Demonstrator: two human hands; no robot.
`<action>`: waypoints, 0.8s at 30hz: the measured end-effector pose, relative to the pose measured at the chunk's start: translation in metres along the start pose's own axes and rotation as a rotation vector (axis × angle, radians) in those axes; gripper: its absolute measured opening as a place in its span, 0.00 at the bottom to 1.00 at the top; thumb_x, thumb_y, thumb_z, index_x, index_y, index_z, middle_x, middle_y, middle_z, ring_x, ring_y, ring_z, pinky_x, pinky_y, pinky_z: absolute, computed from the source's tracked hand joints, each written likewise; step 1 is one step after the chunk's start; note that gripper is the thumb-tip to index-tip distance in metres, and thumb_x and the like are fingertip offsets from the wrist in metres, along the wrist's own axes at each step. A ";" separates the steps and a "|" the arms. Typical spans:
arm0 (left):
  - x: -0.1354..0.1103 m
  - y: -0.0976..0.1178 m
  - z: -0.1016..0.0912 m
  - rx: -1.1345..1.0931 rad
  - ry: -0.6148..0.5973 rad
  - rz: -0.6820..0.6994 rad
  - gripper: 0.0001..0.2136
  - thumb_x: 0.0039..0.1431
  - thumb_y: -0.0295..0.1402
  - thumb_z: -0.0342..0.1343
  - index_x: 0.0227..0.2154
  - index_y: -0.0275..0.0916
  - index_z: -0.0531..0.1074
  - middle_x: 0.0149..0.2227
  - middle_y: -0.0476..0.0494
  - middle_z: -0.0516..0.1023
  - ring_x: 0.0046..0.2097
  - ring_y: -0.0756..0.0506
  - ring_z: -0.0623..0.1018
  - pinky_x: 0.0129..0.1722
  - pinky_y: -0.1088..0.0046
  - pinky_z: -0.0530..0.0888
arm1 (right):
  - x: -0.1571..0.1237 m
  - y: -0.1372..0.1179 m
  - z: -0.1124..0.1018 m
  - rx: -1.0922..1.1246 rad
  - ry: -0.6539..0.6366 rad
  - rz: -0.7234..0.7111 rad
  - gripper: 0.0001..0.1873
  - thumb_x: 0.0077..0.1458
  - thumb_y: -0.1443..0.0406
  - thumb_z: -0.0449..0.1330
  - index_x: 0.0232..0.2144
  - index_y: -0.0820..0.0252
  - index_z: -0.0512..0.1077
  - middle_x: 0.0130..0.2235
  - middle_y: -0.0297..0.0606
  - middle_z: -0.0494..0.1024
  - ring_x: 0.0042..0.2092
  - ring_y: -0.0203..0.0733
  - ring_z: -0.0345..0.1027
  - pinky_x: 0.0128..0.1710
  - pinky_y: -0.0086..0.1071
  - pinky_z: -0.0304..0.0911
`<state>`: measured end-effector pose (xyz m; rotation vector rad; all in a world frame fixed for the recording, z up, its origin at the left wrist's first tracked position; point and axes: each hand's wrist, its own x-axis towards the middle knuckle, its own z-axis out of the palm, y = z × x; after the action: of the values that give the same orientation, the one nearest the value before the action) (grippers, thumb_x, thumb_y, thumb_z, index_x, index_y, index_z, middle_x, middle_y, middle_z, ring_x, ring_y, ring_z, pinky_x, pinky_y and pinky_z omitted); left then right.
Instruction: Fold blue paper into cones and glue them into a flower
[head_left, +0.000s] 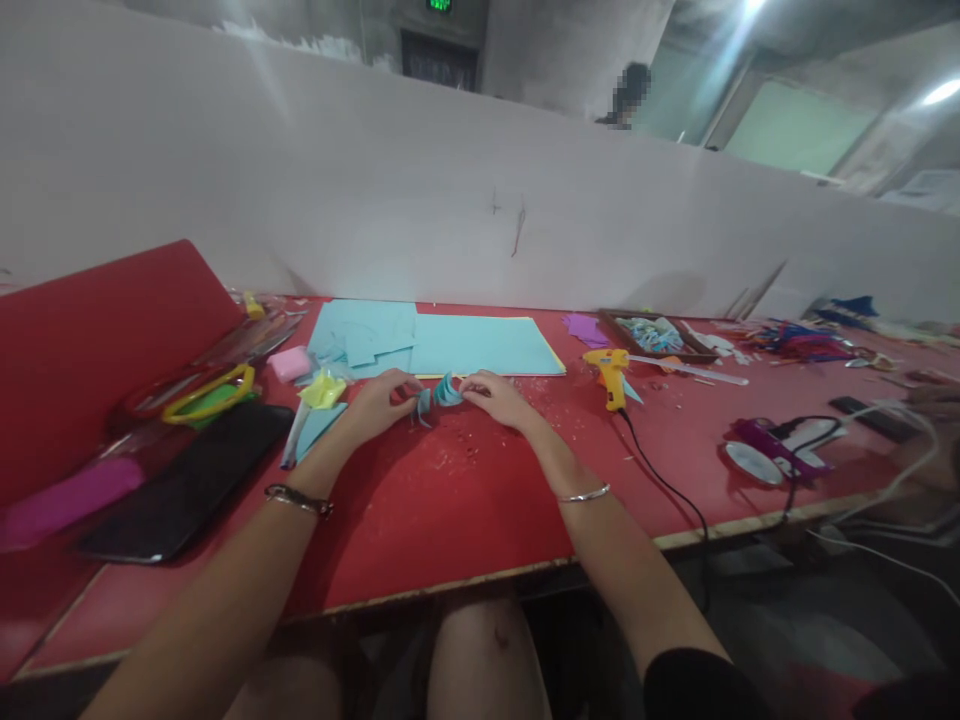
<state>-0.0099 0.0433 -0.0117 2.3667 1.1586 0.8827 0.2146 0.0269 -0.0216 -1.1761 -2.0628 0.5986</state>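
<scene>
Curled blue paper (448, 392) partly behind fingers (475, 382); pink object (67, 500) blurred, cut by left edge.

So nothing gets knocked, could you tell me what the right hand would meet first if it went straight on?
The right hand points across at the curled blue paper piece it already pinches; just beyond, probably the left hand.

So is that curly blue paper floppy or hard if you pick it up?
Probably floppy: the curly blue paper bends into loops between the left hand and right hand. Likely very light: a pinch holds it. It would probably crush easily.
</scene>
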 end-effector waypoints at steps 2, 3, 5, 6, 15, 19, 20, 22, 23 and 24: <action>0.000 -0.001 0.002 -0.011 -0.009 -0.013 0.09 0.47 0.32 0.49 0.31 0.37 0.70 0.32 0.46 0.73 0.31 0.50 0.71 0.32 0.73 0.69 | -0.002 -0.002 -0.004 0.049 -0.096 -0.007 0.05 0.52 0.70 0.53 0.30 0.62 0.69 0.33 0.34 0.65 0.34 0.33 0.60 0.38 0.28 0.57; 0.000 -0.001 0.003 -0.019 -0.004 -0.018 0.09 0.47 0.32 0.49 0.31 0.37 0.70 0.32 0.46 0.73 0.31 0.50 0.71 0.32 0.73 0.69 | -0.003 -0.003 -0.006 0.057 -0.138 -0.014 0.05 0.52 0.70 0.53 0.30 0.62 0.69 0.33 0.34 0.65 0.34 0.33 0.60 0.37 0.28 0.57; 0.000 -0.001 0.004 -0.042 0.008 -0.023 0.09 0.48 0.32 0.48 0.31 0.36 0.70 0.32 0.45 0.73 0.31 0.50 0.72 0.32 0.73 0.69 | -0.004 -0.006 -0.009 0.052 -0.204 -0.050 0.05 0.52 0.70 0.54 0.30 0.63 0.69 0.33 0.35 0.64 0.35 0.33 0.60 0.39 0.29 0.57; 0.000 -0.001 0.005 -0.053 0.012 -0.022 0.09 0.48 0.32 0.48 0.31 0.36 0.70 0.32 0.45 0.73 0.32 0.49 0.72 0.33 0.73 0.69 | -0.004 -0.007 -0.010 0.042 -0.231 -0.075 0.05 0.52 0.70 0.54 0.30 0.63 0.69 0.33 0.35 0.64 0.36 0.34 0.60 0.40 0.30 0.57; 0.000 0.003 0.005 -0.073 -0.022 -0.015 0.07 0.48 0.33 0.48 0.29 0.38 0.69 0.32 0.46 0.74 0.33 0.49 0.73 0.35 0.73 0.71 | -0.006 -0.020 -0.001 -0.100 -0.244 -0.112 0.07 0.54 0.71 0.51 0.32 0.61 0.69 0.35 0.36 0.64 0.39 0.35 0.59 0.44 0.31 0.55; 0.000 0.009 0.005 -0.098 -0.066 -0.004 0.07 0.47 0.31 0.49 0.28 0.37 0.69 0.31 0.47 0.74 0.33 0.50 0.73 0.35 0.73 0.71 | -0.005 -0.017 0.004 -0.137 -0.156 -0.073 0.07 0.54 0.72 0.51 0.32 0.62 0.69 0.34 0.36 0.64 0.37 0.34 0.59 0.41 0.29 0.56; 0.000 0.011 0.004 -0.101 -0.077 -0.002 0.07 0.47 0.31 0.49 0.28 0.37 0.69 0.31 0.46 0.74 0.33 0.50 0.73 0.35 0.73 0.71 | -0.004 -0.016 0.004 -0.143 -0.144 -0.073 0.07 0.53 0.72 0.51 0.32 0.62 0.69 0.34 0.36 0.64 0.37 0.34 0.59 0.41 0.29 0.56; -0.001 0.014 0.004 -0.106 -0.084 -0.007 0.07 0.47 0.31 0.49 0.29 0.37 0.69 0.32 0.46 0.75 0.34 0.50 0.73 0.35 0.73 0.71 | -0.004 -0.015 0.006 -0.152 -0.128 -0.080 0.07 0.53 0.72 0.51 0.32 0.62 0.69 0.35 0.36 0.65 0.37 0.35 0.59 0.41 0.29 0.55; -0.001 0.015 0.003 -0.109 -0.079 -0.013 0.08 0.47 0.32 0.49 0.29 0.36 0.69 0.32 0.45 0.75 0.33 0.49 0.73 0.35 0.73 0.70 | -0.004 -0.014 0.006 -0.158 -0.121 -0.082 0.07 0.53 0.72 0.51 0.32 0.62 0.69 0.35 0.36 0.65 0.37 0.35 0.59 0.41 0.29 0.55; -0.001 0.016 0.002 -0.111 -0.072 -0.017 0.08 0.48 0.33 0.49 0.30 0.36 0.69 0.32 0.45 0.75 0.33 0.49 0.73 0.34 0.73 0.70 | -0.004 -0.014 0.006 -0.165 -0.113 -0.082 0.07 0.53 0.72 0.52 0.32 0.62 0.69 0.34 0.37 0.65 0.38 0.35 0.59 0.41 0.29 0.55</action>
<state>0.0007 0.0325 -0.0048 2.2765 1.0722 0.8276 0.2035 0.0165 -0.0179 -1.1658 -2.2806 0.4727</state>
